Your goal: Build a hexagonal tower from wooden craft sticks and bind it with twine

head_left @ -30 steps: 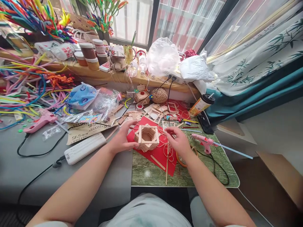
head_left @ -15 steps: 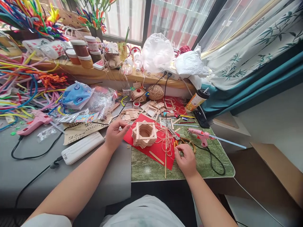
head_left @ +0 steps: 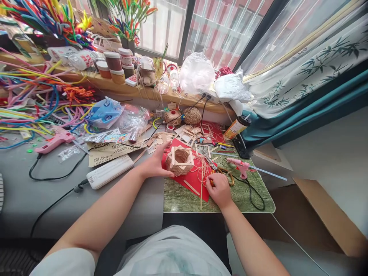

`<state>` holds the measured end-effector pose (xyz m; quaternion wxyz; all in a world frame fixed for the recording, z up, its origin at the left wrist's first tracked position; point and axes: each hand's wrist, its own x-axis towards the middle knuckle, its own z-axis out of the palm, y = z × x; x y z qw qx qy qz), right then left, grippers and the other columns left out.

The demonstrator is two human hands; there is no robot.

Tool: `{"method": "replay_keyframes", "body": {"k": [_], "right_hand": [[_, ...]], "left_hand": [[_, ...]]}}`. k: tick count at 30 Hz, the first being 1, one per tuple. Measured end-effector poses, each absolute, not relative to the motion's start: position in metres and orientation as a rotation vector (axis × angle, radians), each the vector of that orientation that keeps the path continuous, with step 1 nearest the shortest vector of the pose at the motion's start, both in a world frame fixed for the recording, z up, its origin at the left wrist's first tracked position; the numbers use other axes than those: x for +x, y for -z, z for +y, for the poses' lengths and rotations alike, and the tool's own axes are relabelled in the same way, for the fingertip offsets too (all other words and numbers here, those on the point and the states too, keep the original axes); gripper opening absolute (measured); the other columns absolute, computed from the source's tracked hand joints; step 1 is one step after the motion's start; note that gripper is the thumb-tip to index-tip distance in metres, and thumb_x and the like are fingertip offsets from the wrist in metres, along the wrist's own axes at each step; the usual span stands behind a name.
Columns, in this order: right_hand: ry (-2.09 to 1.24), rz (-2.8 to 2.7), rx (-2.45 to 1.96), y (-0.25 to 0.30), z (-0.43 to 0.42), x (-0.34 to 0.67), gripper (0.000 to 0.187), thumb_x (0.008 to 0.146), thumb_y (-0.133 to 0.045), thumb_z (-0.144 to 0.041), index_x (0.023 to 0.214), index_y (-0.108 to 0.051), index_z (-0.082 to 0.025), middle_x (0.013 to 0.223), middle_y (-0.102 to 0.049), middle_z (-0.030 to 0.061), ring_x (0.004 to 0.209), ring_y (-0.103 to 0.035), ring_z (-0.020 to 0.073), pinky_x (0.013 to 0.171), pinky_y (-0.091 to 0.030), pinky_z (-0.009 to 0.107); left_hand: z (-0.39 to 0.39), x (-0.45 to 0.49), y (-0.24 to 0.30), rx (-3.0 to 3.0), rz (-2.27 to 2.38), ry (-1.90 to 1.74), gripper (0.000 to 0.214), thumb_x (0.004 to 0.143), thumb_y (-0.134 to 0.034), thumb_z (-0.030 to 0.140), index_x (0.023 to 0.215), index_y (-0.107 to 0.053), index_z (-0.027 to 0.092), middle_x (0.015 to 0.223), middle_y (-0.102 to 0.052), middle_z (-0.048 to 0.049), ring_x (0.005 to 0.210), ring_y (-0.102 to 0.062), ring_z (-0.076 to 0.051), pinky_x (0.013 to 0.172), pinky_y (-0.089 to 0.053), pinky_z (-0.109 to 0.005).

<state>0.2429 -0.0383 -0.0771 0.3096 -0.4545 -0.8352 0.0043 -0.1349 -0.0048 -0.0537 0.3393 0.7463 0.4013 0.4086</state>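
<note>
A many-sided cup built of stacked craft sticks (head_left: pixel 180 160) stands on a sheet of red paper (head_left: pixel 178 180). My left hand (head_left: pixel 155 164) is at the cup's left side, thumb and fingers spread apart around it; whether they touch it I cannot tell. My right hand (head_left: pixel 220 188) rests at the right edge of the red paper with its fingers curled in. What it holds, if anything, is hidden. Just beyond it lie pliers (head_left: pixel 212 164), their handles partly covered by the hand. Loose twine (head_left: pixel 202 168) and a single craft stick (head_left: pixel 191 187) lie between cup and right hand.
A pink glue gun (head_left: pixel 240 165) with a glue stick lies at right; another pink glue gun (head_left: pixel 56 140) lies at left. A white power bank-like box (head_left: pixel 110 171) sits left of my hand. Behind are a twine ball (head_left: pixel 192 115), a drink cup (head_left: pixel 237 127) and cables.
My left hand has opened from a pinch and spread around the cup's left side. My right hand stays by the pliers, fingers curled more. The camera view has shifted slightly.
</note>
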Motion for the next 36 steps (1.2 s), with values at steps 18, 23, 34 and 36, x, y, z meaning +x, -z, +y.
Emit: {"method": "replay_keyframes", "body": {"k": [18,23,34,36], "right_hand": [[-0.275,-2.282,-0.949,0.071,-0.039,0.25,0.019,0.095,-0.065,-0.01,0.107,-0.062,-0.025,0.092,-0.071,0.004,0.086,-0.062,0.0237,0.084,-0.047,0.044],[-0.414,-2.25,-0.838,0.069,-0.036,0.253,0.026,0.094,-0.064,-0.005,0.112,-0.062,-0.024,0.092,-0.071,0.004,0.085,-0.061,0.0224,0.083,-0.047,0.042],[-0.621,-2.073,-0.899,0.069,-0.033,0.259,0.018,0.097,-0.061,-0.007,0.103,-0.061,-0.024,0.09,-0.067,0.0035,0.082,-0.059,0.0208,0.077,-0.048,0.039],[-0.642,-2.056,-0.922,0.07,-0.033,0.259,0.017,0.098,-0.061,-0.008,0.103,-0.062,-0.024,0.09,-0.067,0.0033,0.082,-0.06,0.0208,0.077,-0.048,0.038]], "left_hand": [[0.008,-0.132,0.066,1.751,1.542,-1.582,0.029,0.1,-0.068,0.049,0.091,-0.067,0.022,0.092,-0.072,-0.0063,0.09,-0.068,-0.022,0.088,-0.055,-0.038],[0.012,-0.133,0.076,1.638,1.647,-1.593,0.025,0.104,-0.063,0.043,0.09,-0.066,0.022,0.075,-0.067,-0.0017,0.069,-0.06,-0.017,0.07,-0.049,-0.032],[0.013,-0.127,0.07,1.667,1.682,-1.515,0.03,0.106,-0.056,0.037,0.082,-0.065,0.021,0.076,-0.064,-0.0021,0.073,-0.06,-0.018,0.074,-0.047,-0.031],[0.012,-0.127,0.07,1.682,1.663,-1.507,0.03,0.106,-0.056,0.035,0.081,-0.065,0.021,0.076,-0.064,-0.0019,0.073,-0.059,-0.018,0.074,-0.046,-0.031]]}}
